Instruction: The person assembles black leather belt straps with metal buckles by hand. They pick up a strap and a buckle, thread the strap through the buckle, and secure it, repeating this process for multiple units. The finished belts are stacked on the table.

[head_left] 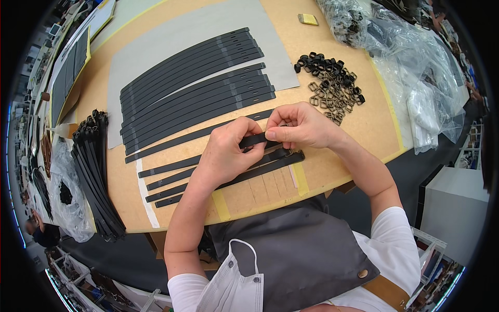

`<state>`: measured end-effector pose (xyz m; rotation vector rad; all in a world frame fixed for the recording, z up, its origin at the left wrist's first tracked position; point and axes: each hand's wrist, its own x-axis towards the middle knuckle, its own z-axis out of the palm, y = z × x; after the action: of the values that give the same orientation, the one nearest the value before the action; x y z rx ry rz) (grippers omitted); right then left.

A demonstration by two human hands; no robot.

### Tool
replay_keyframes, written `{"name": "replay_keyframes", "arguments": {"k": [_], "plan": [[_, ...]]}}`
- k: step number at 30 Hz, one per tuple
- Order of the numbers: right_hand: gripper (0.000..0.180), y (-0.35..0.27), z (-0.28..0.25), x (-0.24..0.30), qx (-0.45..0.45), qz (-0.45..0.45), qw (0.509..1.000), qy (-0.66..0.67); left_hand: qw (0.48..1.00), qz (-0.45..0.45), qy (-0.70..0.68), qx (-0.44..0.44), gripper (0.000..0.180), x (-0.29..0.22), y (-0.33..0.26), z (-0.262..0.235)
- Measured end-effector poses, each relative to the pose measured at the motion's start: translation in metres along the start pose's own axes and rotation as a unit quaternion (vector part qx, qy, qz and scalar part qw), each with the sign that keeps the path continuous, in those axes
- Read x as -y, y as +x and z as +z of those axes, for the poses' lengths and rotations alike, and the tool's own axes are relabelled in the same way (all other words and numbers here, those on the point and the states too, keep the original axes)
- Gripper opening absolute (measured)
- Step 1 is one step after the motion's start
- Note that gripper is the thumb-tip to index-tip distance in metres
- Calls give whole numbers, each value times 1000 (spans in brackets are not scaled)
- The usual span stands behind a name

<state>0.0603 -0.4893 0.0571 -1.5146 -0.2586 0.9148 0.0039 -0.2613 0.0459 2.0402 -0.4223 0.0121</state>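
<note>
A narrow black strap (253, 140), leather-like, runs between my two hands above the near part of the table. My left hand (228, 151) is closed round it. The fingertips of my right hand (300, 125) pinch its right end; whatever small part sits between them is mostly hidden. Several loose black straps (171, 167) lie side by side beneath my hands, and a metal buckle (289, 152) shows at the right end of one. Beyond my hands, more black straps (195, 99) lie in neat rows, partly on a grey sheet (156, 57).
Small metal buckles (332, 99) and black loops (317, 62) are heaped to the right. A bundle of black straps (93, 171) lies at the left edge. Clear plastic bags (416, 73) cover the far right, and a small yellow-topped block (308, 20) sits at the back.
</note>
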Motion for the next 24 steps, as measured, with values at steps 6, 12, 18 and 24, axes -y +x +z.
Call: {"name": "replay_keyframes", "arguments": {"k": [6, 12, 18, 24], "plan": [[26, 1, 0, 1, -4, 5, 1000, -14, 1000, 1, 5, 1, 19, -1, 0, 0], [25, 0, 2, 4, -11, 8, 1000, -24, 1000, -2, 14, 1, 19, -1, -1, 1], [22, 1, 4, 2, -9, 2, 1000, -23, 1000, 18, 10, -7, 20, -1, 0, 2], [23, 0, 1, 1, 0, -2, 1000, -7, 1000, 19, -8, -7, 20, -8, 1, 1]]}}
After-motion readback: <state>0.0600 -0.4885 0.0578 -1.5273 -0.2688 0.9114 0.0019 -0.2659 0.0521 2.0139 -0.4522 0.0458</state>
